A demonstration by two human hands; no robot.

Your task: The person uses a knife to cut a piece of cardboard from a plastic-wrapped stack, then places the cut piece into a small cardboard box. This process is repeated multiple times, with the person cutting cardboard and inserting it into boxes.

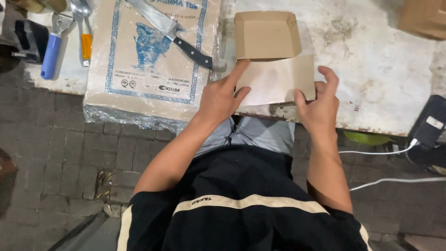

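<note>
A brown cardboard box (267, 35) with its flat lid flap (274, 81) lies on the worn white table (381, 69) at the near edge. My left hand (220, 97) rests on the flap's left side, index finger stretched toward the box's hinge. My right hand (318, 104) grips the flap's right near corner, thumb on top and fingers spread above it.
A plastic-wrapped stack of printed brown paper (148, 60) lies left of the box with a large black-handled knife (172, 30) on it. A blue-handled tool (51, 51) and spoons (83, 28) sit far left. A dark device (432, 123) with white cables (381, 151) is at right.
</note>
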